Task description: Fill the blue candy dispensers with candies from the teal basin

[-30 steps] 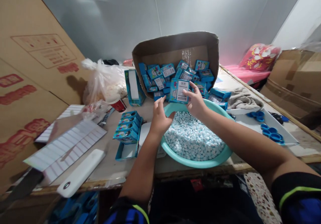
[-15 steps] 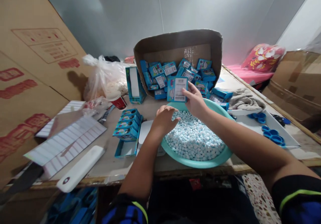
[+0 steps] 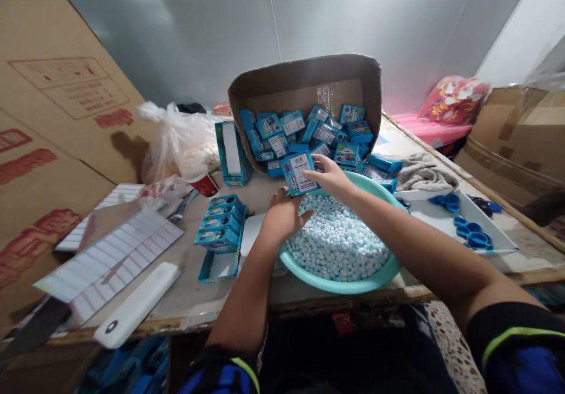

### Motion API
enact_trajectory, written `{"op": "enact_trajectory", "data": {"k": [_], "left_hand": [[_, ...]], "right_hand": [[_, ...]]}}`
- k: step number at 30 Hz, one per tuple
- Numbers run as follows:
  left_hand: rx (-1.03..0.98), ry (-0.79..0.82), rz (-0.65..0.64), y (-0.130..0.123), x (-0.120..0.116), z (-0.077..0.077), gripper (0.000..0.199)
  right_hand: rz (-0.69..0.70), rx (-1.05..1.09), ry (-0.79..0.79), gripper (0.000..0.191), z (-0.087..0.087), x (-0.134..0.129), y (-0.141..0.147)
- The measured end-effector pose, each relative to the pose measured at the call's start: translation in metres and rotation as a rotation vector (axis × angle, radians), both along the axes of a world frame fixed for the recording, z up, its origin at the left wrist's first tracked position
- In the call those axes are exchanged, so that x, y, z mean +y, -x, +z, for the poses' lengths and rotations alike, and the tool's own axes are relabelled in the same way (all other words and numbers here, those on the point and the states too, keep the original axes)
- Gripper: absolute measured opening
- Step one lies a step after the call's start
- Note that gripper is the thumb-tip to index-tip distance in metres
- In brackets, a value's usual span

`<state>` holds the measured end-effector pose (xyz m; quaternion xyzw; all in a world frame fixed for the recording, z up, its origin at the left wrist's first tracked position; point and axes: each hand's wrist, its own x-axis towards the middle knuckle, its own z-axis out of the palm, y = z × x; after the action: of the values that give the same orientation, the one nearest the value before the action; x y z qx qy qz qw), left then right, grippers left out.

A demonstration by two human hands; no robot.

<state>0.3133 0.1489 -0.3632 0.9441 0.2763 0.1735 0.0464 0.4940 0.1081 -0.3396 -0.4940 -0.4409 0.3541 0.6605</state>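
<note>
My right hand (image 3: 332, 177) grips a small blue candy box (image 3: 300, 173) by its right side, thumb on the white printed panel. The box is tilted over the far left rim of a turquoise basin (image 3: 339, 286) full of pale blue and white candies (image 3: 348, 241). My left hand (image 3: 285, 214) is over the basin's left rim, thumb apart from the fingers. Its fingertips come close to the box's lower left corner; whether they touch it I cannot tell. Behind, a cardboard carton (image 3: 304, 67) lies on its side with many similar boxes (image 3: 326, 132) in it.
Left of the basin, a display tray (image 3: 218, 267) holds a row of blue boxes (image 3: 219, 223). A red paper cup (image 3: 204, 183), a plastic bag (image 3: 176, 141) and a white sealer-like tool (image 3: 138, 306) are farther left. At right, a white tray (image 3: 430, 223) holds blue scoops (image 3: 474, 233) beside a grey cloth (image 3: 426, 172).
The candy box has come down and left toward my left hand and tilted. My right hand moved with it. The whole view has shifted slightly.
</note>
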Motion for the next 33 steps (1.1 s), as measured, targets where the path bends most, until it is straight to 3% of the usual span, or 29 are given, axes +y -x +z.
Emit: {"op": "enact_trajectory", "data": {"k": [4, 9, 11, 15, 20, 22, 27, 33], "left_hand": [[0.016, 0.040, 0.004, 0.000, -0.001, 0.006, 0.042], [0.000, 0.071, -0.007, 0.000, -0.004, 0.014, 0.030], [-0.018, 0.088, 0.003, -0.001, -0.004, 0.016, 0.024], [-0.069, 0.131, 0.000, -0.001, -0.006, 0.018, 0.017], [-0.351, 0.198, 0.089, 0.002, -0.008, 0.019, 0.023], [-0.457, 0.203, 0.143, 0.003, -0.009, 0.018, 0.028], [-0.727, 0.271, 0.176, 0.004, -0.009, 0.015, 0.045], [-0.786, 0.215, 0.108, 0.002, 0.003, 0.009, 0.080]], "right_hand": [[-0.050, 0.061, 0.129, 0.049, 0.005, -0.002, 0.001], [-0.163, 0.159, 0.262, 0.090, 0.007, -0.005, 0.002], [-0.160, 0.186, 0.308, 0.094, 0.007, -0.005, 0.001], [-0.112, 0.192, 0.358, 0.081, 0.007, -0.004, -0.002], [0.040, 0.255, 0.446, 0.029, 0.015, -0.008, -0.002], [0.131, 0.349, 0.522, 0.019, 0.019, -0.010, 0.001], [0.342, 0.460, 0.629, 0.035, 0.020, -0.011, 0.007], [0.375, 0.416, 0.674, 0.042, 0.012, -0.010, 0.011]]}}
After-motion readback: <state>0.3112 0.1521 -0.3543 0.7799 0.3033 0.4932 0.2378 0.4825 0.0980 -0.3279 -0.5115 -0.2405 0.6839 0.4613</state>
